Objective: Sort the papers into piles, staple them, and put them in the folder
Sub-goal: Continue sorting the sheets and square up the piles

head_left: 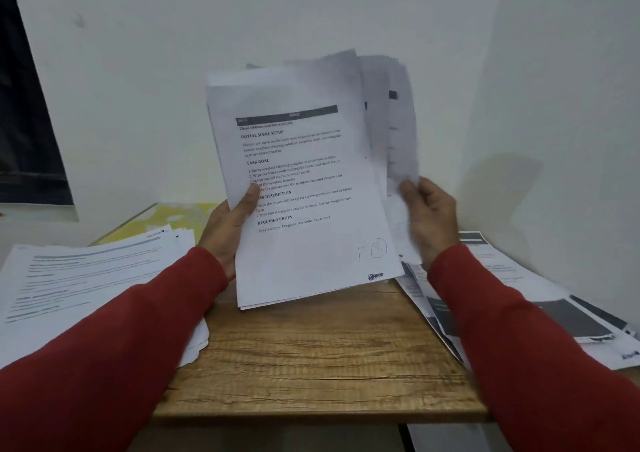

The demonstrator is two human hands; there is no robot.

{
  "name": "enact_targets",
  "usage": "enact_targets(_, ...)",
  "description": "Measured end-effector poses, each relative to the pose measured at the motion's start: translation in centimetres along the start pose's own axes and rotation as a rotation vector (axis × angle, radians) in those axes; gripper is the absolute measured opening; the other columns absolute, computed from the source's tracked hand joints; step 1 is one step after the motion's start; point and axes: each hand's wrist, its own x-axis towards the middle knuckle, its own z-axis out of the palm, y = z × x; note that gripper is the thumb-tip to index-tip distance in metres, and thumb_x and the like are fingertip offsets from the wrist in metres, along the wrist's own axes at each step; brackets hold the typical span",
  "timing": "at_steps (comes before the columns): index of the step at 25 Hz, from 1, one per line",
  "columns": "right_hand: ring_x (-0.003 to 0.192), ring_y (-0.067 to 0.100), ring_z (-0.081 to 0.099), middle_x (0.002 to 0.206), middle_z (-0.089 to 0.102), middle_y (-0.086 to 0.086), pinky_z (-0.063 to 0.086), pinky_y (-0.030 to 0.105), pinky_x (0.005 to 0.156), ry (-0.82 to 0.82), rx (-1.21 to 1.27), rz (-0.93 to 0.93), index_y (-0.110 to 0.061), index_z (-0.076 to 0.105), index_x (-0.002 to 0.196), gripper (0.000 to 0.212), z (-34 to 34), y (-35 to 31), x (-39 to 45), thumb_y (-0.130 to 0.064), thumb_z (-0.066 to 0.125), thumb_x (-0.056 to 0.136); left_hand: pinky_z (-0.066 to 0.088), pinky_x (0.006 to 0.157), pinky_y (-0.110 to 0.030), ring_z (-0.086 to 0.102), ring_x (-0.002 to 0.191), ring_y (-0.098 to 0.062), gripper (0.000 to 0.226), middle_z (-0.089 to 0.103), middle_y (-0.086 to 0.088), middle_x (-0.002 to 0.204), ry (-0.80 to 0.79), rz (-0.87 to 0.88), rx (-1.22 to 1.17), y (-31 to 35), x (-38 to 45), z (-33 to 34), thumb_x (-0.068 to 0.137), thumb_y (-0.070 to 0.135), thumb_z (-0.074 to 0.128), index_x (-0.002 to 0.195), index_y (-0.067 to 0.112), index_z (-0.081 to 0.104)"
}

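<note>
My left hand (230, 219) grips the stack of papers (298, 191) at its left edge, upright above the worktop (311, 358), and my right hand (427, 209) pinches the blurred back sheets (394, 122) at their lower edge. The sheets are light and floppy, so I judge a hold near the edge keeps them from bending. Sorted piles lie left (86, 278) and right (540, 299); only the bare middle gives room.

On the counter (311, 365) we list one paper pile (86, 278) at left, another pile (540, 299) at right. Held sheets (301, 191) stand between them, above the counter. A folder (173, 217) lies behind the left pile.
</note>
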Motion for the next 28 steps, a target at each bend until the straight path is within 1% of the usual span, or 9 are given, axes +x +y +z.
enact_targets(5,0.077,0.0,0.068,0.084,0.072,-0.014,0.053,0.016,0.07,-0.185,0.132,0.169,-0.021,0.065,0.097,0.027,2.9,-1.6,-2.1,-0.039,0.047,0.102,0.058,0.09,-0.045,0.069,0.111,-0.027,0.038,0.07,-0.008,0.122,0.022,0.004,0.005,-0.2,0.0,0.1,0.097,0.032,0.059,0.13,0.014,0.061)
enact_targets(8,0.096,0.014,0.071,0.108,0.071,0.001,0.059,0.03,0.084,-0.136,0.067,0.174,-0.016,0.062,0.113,0.036,2.7,-0.9,-1.9,-0.032,0.076,0.084,0.061,0.08,-0.04,0.072,0.103,-0.024,0.033,0.073,-0.006,0.115,0.089,0.042,0.04,-0.4,0.0,0.2,0.095,0.033,0.063,0.123,0.015,0.065)
enact_targets(12,0.066,0.008,0.064,0.075,0.068,0.0,0.053,0.022,0.064,0.057,-0.04,0.16,-0.008,0.066,0.084,0.02,2.1,-0.4,-1.6,-0.022,0.08,0.082,0.06,0.084,-0.037,0.071,0.105,-0.022,0.037,0.073,-0.004,0.116,0.018,0.028,0.136,-0.4,-0.1,0.2,0.095,0.038,0.059,0.124,0.014,0.064)
enact_targets(14,0.048,0.003,0.047,0.053,0.05,-0.012,0.042,0.019,0.051,0.011,-0.059,0.155,-0.015,0.056,0.064,0.032,1.8,-0.4,-1.5,-0.027,0.07,0.091,0.06,0.079,-0.031,0.073,0.1,-0.017,0.029,0.075,0.0,0.11,-0.003,0.066,0.209,-0.2,-0.2,0.3,0.097,0.036,0.057,0.117,0.017,0.067)
enact_targets(17,0.045,0.003,0.029,0.048,0.032,-0.017,0.028,0.018,0.044,-0.031,-0.075,0.109,-0.022,0.04,0.058,0.045,1.6,-0.2,-1.0,-0.025,0.061,0.098,0.06,0.071,-0.026,0.074,0.09,-0.014,0.02,0.077,0.001,0.103,0.043,0.124,0.248,-0.1,0.0,0.2,0.096,0.03,0.06,0.109,0.018,0.069)
enact_targets(20,0.052,-0.002,0.034,0.052,0.04,-0.018,0.032,0.019,0.051,0.308,-0.032,0.069,-0.02,0.053,0.065,0.032,-1.2,1.2,1.8,-0.012,0.061,0.094,0.061,0.079,-0.033,0.074,0.094,-0.019,0.018,0.076,-0.004,0.107,0.087,0.133,0.196,0.1,0.1,-0.2,0.094,0.027,0.064,0.108,0.016,0.07)
enact_targets(24,0.081,0.009,0.054,0.083,0.061,-0.005,0.042,0.019,0.074,0.677,-0.329,0.043,-0.007,0.074,0.1,0.025,-6.7,2.0,3.5,-0.006,0.051,0.091,0.061,0.079,-0.032,0.074,0.093,-0.018,0.017,0.077,-0.001,0.103,0.087,0.165,0.124,0.9,0.2,-0.3,0.096,0.021,0.061,0.11,0.014,0.068)
enact_targets(26,0.087,0.013,0.055,0.09,0.063,0.0,0.042,0.018,0.078,0.647,-0.419,0.022,-0.003,0.071,0.105,0.025,-6.6,2.3,3.6,-0.007,0.05,0.092,0.061,0.074,-0.028,0.074,0.088,-0.014,0.016,0.077,0.002,0.097,0.067,0.179,0.101,1.1,0.2,-0.2,0.098,0.018,0.058,0.109,0.013,0.067)
enact_targets(28,0.096,0.013,0.058,0.105,0.07,0.007,0.049,0.026,0.09,0.436,-0.304,0.016,-0.001,0.069,0.116,0.028,-4.4,2.2,3.3,-0.01,0.056,0.094,0.06,0.071,-0.027,0.074,0.086,-0.014,0.016,0.077,0.002,0.096,0.046,0.167,0.086,1.2,0.3,-0.1,0.098,0.016,0.056,0.109,0.013,0.067)
